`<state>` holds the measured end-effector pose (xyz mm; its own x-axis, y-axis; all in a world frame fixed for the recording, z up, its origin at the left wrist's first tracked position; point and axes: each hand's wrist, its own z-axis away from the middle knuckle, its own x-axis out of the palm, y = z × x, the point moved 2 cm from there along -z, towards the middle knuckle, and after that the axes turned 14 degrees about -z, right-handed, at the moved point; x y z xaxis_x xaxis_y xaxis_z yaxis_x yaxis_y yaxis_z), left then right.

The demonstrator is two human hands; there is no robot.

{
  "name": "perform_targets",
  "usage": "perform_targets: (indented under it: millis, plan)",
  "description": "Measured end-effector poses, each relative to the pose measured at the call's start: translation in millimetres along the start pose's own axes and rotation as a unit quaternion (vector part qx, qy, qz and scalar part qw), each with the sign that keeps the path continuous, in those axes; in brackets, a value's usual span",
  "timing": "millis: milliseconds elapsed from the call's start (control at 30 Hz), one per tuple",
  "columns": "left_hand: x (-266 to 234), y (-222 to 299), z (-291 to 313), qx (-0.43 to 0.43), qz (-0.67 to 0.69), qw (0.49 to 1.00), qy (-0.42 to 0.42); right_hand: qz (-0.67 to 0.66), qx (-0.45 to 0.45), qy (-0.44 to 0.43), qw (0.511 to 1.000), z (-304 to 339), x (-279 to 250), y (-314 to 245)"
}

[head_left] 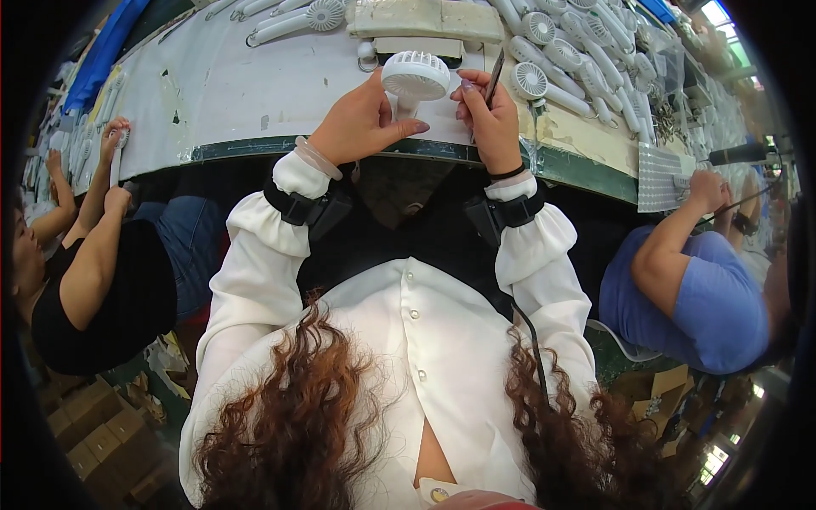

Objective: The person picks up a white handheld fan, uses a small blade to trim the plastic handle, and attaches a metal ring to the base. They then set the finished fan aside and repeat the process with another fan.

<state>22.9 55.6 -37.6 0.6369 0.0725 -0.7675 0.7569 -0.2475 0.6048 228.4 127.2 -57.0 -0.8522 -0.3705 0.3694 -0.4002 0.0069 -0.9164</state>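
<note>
A white handheld fan [415, 76] is held up above the near edge of the table, its round slatted head on top. My left hand [360, 119] is closed around its handle, which my fingers partly hide. Just right of the fan, my right hand [493, 121] is closed on a slim, pointed metal tool [495, 76] that looks like tweezers. The tool's tip points up and away from me. The right fingertips are close to the fan head; whether they touch it I cannot tell.
The white-topped table [229, 93] has a dark green edge. Many white fans [565, 55] lie piled at right, others [297, 21] at far left. Behind my hands is a worn pale block [425, 19]. Co-workers sit at left [102, 255] and right [688, 289].
</note>
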Motion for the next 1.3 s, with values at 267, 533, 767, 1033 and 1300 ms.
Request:
perform_targets:
  millis: [267,533,767,1033,1300]
  plan:
    - [4.4,10.6,2.5,0.138,-0.023,0.987,0.080,0.009,-0.008,-0.007,1.000,-2.0,-0.5,2.2]
    - [10.6,21.5,20.9,0.214,0.021,0.971,0.105,0.056,0.083,-0.032,0.994,0.9,16.8,-18.1]
    - [14.0,23.2,20.8,0.262,-0.070,0.953,0.137,-0.176,0.233,-0.089,0.952,-0.6,19.3,-8.2]
    - [18.3,22.8,19.7,0.284,-0.050,0.943,0.167,-0.270,0.246,-0.047,0.930,3.4,31.0,-13.2]
    - [16.6,8.6,25.7,0.195,0.091,0.964,0.154,-0.275,0.240,-0.068,0.928,4.6,28.4,-14.5]
